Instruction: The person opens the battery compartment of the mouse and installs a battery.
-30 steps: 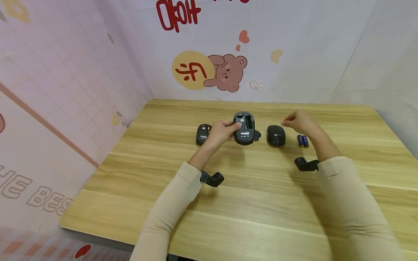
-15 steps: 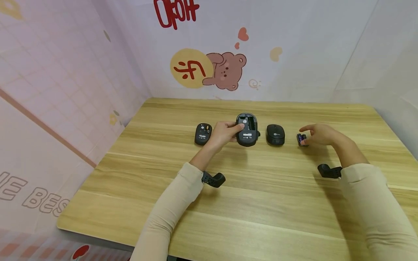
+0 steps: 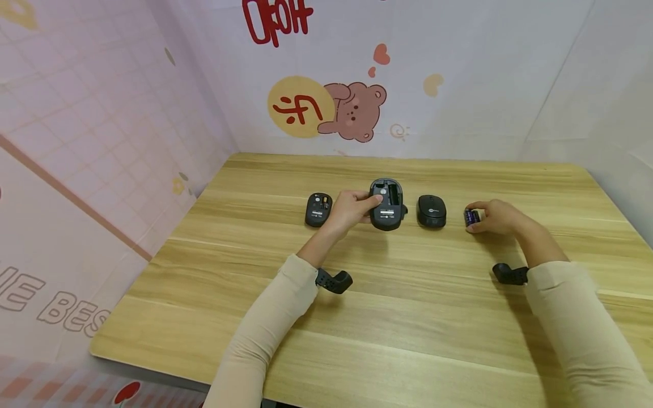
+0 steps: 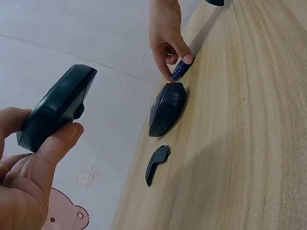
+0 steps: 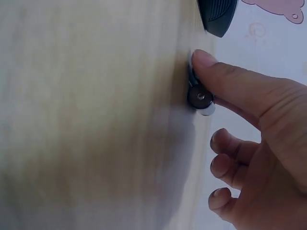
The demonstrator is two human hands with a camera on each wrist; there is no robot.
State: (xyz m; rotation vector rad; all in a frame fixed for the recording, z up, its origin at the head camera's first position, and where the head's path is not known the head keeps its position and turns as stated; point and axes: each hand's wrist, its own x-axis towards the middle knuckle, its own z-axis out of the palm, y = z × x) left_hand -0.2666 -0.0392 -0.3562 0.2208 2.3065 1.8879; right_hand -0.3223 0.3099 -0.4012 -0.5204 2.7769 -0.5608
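Observation:
Underside up, a black computer mouse (image 3: 386,211) is held above the table by my left hand (image 3: 351,207), the thumb lying across its base. Its battery slot is uncovered. On the right, two blue AA batteries (image 3: 471,217) lie side by side on the table. My right hand (image 3: 501,217) pinches at them, thumb and index finger at opposite ends; whether it grips one or both, I cannot tell. In the left wrist view a blue battery (image 4: 180,70) shows between these fingertips. The right wrist view shows a round battery end (image 5: 200,96) beside the thumb.
A second black mouse (image 3: 431,211) sits upright between the hands. Another mouse (image 3: 318,209) lies underside up left of my left hand, its compartment open. In the left wrist view a small black battery cover (image 4: 157,164) lies on the wooden table (image 3: 408,328). A printed backdrop (image 3: 484,85) stands behind.
My right hand has moved right and down from beside the upright mouse to the batteries, and its thumb and finger have come onto them. The left hand still holds its mouse, barely shifted.

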